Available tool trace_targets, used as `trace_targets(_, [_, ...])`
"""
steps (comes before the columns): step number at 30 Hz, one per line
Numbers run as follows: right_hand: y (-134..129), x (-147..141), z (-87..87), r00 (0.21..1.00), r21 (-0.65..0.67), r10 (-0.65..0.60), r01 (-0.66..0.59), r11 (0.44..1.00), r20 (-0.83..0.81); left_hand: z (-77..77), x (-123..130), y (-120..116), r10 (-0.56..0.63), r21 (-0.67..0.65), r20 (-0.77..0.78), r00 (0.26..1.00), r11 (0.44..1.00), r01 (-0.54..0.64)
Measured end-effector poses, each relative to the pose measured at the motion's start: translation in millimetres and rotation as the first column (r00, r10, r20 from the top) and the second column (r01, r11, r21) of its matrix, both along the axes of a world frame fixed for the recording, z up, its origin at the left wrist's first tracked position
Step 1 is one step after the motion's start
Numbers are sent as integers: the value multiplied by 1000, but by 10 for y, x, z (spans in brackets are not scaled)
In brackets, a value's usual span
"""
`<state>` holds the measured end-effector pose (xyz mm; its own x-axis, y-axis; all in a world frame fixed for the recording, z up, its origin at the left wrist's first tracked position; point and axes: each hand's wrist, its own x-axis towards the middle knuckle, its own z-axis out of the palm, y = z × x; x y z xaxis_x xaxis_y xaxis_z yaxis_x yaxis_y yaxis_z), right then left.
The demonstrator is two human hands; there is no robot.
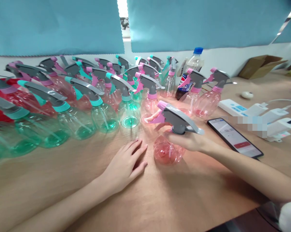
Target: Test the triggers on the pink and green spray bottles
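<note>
My right hand [186, 140] is closed around the neck of a pink spray bottle [168, 151] with a grey and pink trigger head. The bottle is slightly tilted and sits at or just above the table; I cannot tell whether it touches. Part of its neck is hidden by my fingers. Flat on the table to its left, my left hand [123, 164] rests with fingers spread and nothing in them. Just beyond it stand green spray bottles [129, 116] with turquoise collars. Another pink spray bottle [151, 103] stands behind the held one.
Rows of green and pink spray bottles fill the back and left of the wooden table [87, 193]. At right lie a phone [234, 137] and a power strip [232, 108] with plugged chargers. A cola bottle [195, 62] and cardboard box [258, 67] stand behind.
</note>
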<state>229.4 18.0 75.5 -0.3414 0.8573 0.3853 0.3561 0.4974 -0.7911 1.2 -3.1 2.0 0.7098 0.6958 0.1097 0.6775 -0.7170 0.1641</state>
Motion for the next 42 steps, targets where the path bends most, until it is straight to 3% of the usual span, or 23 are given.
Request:
trace_targets(9, [15, 43, -35, 1000, 20, -3, 3, 1000, 26, -2, -2, 6, -1, -9, 20, 1000, 1000, 1])
trace_targets(15, [-12, 64, -9, 993, -31, 63, -60, 998, 99, 2, -3, 7, -7, 0, 14, 1000, 1000, 7])
trace_targets(20, [-36, 20, 65, 996, -36, 73, -71, 997, 55, -1, -4, 7, -2, -7, 20, 1000, 1000, 2])
trace_targets(26, [-37, 44, 19, 999, -22, 42, -42, 999, 5, -4, 2, 7, 6, -24, 40, 999, 1000, -6])
trace_targets(32, [-6, 31, -24, 991, 19, 131, -130, 991, -42, 2, -6, 1, 7, -15, 45, 999, 1000, -7])
trace_targets(42, [-7, 21, -34, 985, 24, 154, -152, 988, -78, 4, 4, 4, 3, -8, 13, 1000, 1000, -3])
